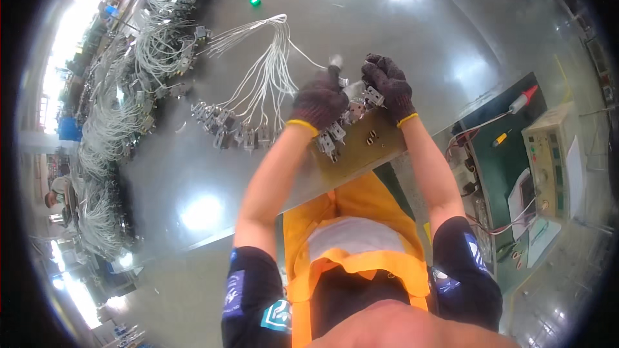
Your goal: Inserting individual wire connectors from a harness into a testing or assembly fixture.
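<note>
Both of my hands wear dark knitted gloves with yellow cuffs and work close together over the grey metal table (271, 180). My left hand (320, 98) is closed; a pale, blurred tip shows above its fingers, and what it grips is mostly hidden. My right hand (389, 84) is closed too, with a small silver metal part (374, 96) at its fingers. Below and between the gloves lie several similar metal pieces (330, 138). To the left, a bundle of white wires (274, 67) is spread out, with metal fittings (235, 130) at its ends. One wire runs toward my left hand.
Heaps of white-wired parts (106, 129) line the table's left side. A green light (255, 0) shows at the far side. At right, a dark green bench (490, 154) bears a beige instrument (548, 161), a red-and-white probe (523, 99) and a yellow screwdriver (501, 139). Another person (59, 192) is at far left.
</note>
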Demonstrator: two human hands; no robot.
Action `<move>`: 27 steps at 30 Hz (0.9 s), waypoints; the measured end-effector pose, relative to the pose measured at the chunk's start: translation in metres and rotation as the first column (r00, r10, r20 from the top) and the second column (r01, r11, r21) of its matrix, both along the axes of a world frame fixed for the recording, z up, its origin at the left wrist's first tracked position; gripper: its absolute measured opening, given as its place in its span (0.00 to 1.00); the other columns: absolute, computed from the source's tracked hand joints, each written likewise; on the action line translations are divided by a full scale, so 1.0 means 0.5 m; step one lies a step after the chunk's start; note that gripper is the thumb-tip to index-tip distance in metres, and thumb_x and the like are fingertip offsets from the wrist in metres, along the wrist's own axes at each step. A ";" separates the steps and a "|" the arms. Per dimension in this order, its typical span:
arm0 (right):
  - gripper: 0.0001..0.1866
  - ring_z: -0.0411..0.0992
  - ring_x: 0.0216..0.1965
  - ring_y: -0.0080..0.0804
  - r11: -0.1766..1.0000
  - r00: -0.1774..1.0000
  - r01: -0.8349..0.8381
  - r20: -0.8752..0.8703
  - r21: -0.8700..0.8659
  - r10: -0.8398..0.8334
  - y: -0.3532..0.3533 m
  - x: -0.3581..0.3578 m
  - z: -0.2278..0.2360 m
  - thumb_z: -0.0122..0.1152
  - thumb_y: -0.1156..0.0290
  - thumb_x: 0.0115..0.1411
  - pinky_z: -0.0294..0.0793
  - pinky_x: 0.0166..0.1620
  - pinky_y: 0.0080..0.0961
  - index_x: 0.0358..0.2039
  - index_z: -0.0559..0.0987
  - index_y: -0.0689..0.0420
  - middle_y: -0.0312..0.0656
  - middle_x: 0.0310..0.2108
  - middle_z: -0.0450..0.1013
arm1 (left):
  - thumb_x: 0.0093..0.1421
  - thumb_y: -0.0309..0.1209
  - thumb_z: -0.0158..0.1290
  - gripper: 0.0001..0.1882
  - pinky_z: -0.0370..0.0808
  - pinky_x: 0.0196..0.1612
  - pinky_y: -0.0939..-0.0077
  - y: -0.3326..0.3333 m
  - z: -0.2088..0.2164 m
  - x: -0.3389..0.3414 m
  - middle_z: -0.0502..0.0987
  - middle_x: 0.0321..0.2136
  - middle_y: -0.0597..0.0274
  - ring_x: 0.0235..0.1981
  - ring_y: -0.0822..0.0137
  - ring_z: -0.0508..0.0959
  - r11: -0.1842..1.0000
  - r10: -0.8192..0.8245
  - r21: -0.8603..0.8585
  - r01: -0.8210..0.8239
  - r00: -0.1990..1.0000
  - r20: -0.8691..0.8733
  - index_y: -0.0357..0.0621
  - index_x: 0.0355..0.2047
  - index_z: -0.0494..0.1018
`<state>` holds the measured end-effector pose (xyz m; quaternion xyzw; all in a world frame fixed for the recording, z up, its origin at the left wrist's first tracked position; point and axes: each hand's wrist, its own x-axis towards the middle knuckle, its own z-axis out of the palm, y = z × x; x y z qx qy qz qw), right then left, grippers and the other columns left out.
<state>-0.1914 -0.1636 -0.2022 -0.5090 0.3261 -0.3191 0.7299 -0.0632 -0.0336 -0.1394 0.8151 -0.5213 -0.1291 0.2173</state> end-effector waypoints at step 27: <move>0.15 0.75 0.43 0.27 0.807 0.944 -0.328 -0.142 -0.490 0.297 0.471 -0.146 -0.063 0.62 0.74 0.61 0.74 0.48 0.24 0.49 0.77 0.57 0.36 0.41 0.77 | 0.51 0.40 0.57 0.25 0.72 0.50 0.54 0.229 0.012 -0.133 0.78 0.38 0.44 0.44 0.44 0.77 0.969 0.229 0.004 -0.246 0.899 -0.374 0.40 0.47 0.74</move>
